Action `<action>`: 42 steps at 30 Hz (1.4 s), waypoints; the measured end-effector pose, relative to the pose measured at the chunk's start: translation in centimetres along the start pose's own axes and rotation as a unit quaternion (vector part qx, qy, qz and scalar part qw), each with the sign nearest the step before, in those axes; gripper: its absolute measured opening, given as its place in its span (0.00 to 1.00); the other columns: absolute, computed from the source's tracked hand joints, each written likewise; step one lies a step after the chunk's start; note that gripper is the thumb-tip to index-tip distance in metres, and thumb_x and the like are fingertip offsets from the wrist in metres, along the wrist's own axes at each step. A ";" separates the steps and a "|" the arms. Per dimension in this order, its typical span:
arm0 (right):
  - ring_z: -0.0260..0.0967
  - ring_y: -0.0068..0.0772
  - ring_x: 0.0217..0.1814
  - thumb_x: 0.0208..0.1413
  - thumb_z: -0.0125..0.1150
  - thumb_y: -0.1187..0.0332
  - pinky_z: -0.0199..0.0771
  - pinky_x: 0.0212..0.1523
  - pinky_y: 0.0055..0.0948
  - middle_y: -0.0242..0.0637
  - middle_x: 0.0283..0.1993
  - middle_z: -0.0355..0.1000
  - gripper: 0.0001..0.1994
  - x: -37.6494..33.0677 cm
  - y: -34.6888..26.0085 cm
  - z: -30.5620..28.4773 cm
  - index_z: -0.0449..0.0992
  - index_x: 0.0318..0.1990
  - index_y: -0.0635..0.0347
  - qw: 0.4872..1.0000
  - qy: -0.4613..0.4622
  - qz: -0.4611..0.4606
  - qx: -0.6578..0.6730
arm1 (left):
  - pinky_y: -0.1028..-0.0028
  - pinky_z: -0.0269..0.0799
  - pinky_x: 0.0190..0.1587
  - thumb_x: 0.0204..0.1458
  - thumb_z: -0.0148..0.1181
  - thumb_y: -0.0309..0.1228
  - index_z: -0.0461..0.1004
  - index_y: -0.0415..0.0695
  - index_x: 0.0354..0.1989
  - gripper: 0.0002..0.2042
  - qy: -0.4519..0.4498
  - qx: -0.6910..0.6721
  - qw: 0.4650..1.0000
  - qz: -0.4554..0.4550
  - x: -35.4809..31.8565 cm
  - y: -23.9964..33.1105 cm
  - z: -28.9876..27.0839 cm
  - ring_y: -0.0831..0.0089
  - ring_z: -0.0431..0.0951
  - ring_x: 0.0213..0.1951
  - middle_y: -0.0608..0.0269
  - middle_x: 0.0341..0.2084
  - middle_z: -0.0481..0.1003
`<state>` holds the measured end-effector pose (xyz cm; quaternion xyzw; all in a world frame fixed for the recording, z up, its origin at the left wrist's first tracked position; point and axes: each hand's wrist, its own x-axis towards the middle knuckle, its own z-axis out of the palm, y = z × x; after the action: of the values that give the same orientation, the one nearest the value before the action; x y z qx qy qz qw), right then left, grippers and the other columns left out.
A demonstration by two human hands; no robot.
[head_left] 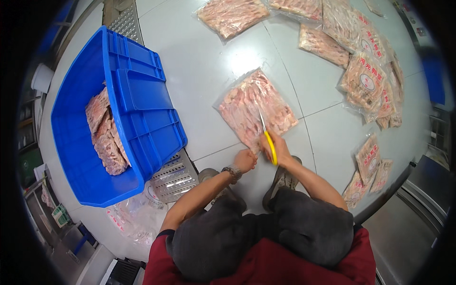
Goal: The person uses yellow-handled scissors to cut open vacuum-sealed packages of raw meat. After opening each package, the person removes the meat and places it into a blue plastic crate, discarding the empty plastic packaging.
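A flat clear plastic bag of pale pink meat pieces point(242, 107) lies on the tiled floor in front of me, its near corner pointing toward my feet. My left hand point(245, 160), with a watch on its wrist, is closed at that near corner and appears to pinch the plastic. My right hand point(281, 148) grips yellow-handled scissors point(271, 149) just to the right of it. The metal blades point away from me over the bag. Whether they are inside the plastic or above it, I cannot tell.
A large blue crate point(142, 95) on the left holds unwrapped slabs of meat point(107, 137). Beside its near end lie emptied plastic bags point(135, 216) and a perforated metal drain cover point(173, 178). More bagged meat point(365, 80) is piled at the right, with several packs farther off.
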<state>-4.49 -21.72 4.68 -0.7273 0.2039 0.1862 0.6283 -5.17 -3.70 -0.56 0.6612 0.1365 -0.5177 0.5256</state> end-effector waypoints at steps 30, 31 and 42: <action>0.61 0.22 0.10 0.66 0.54 0.45 0.59 0.11 0.25 0.34 0.20 0.70 0.24 3.0 -1.8 0.5 0.73 0.40 0.62 0.996 0.045 0.048 0.058 | 0.67 0.77 0.29 0.53 0.57 0.33 0.77 0.36 0.30 0.10 0.011 0.082 0.993 -0.083 -1.2 -4.8 0.6 0.67 0.79 0.23 0.57 0.22 0.79; 0.60 0.22 0.10 0.66 0.54 0.43 0.59 0.11 0.25 0.34 0.20 0.70 0.26 3.3 -2.2 0.1 0.72 0.41 0.63 0.992 0.035 0.074 0.095 | 0.67 0.77 0.30 0.52 0.57 0.33 0.77 0.37 0.30 0.10 0.019 0.086 0.992 -0.088 -1.0 -4.6 0.6 0.67 0.79 0.23 0.56 0.23 0.79; 0.58 0.23 0.12 0.68 0.45 0.41 0.60 0.12 0.28 0.34 0.23 0.68 0.29 1.5 -3.5 -6.7 0.71 0.46 0.65 0.972 -0.099 0.174 0.124 | 0.50 0.73 0.52 0.52 0.51 0.30 0.77 0.39 0.44 0.14 0.076 0.458 0.886 0.005 -1.6 3.3 -10.0 0.40 0.77 0.48 0.37 0.44 0.77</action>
<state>-1.26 -28.04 7.72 -0.5748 0.2859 0.3368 0.6888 1.93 3.88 1.68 0.8663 -0.0793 -0.4682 0.1552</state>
